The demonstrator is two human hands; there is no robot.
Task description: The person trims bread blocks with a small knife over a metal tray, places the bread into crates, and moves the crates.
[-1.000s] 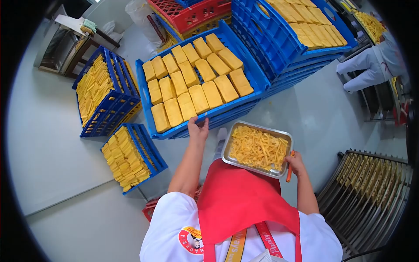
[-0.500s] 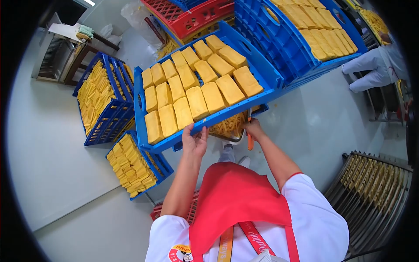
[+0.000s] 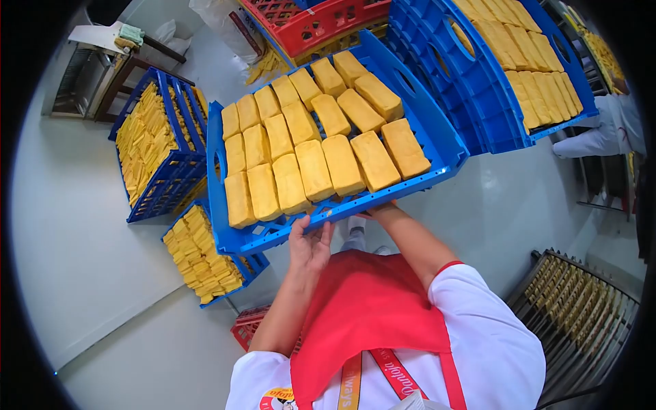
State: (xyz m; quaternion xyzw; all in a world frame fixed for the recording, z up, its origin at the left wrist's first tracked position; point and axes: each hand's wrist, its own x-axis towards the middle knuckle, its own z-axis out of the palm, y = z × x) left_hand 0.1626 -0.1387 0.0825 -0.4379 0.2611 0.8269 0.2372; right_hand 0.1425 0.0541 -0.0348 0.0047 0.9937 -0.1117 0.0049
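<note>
A blue plastic crate (image 3: 437,160) in front of me holds rows of yellow, brick-shaped loaves (image 3: 345,164). My left hand (image 3: 311,244) grips its near rim, with the palm turned up and the fingers against the edge. Below the same rim, to the right, my right hand (image 3: 384,210) is mostly hidden by the crate. A sliver of orange shows beside it, matching the handle of the orange-handled knife (image 3: 366,216) seen there a moment earlier; its blade is out of sight.
Blue crates of cut yellow pieces (image 3: 147,147) stand at the left, with another lower crate (image 3: 203,256) nearer. Stacked blue crates (image 3: 451,75) of loaves rise at the right, beside a red crate (image 3: 321,29). A metal tray rack (image 3: 581,314) and another person (image 3: 601,130) are at the right.
The blue crate's right side has swung toward me and now covers the tray of cut strips below. My right hand and the knife have gone mostly under its edge. My left hand remains at the rim.
</note>
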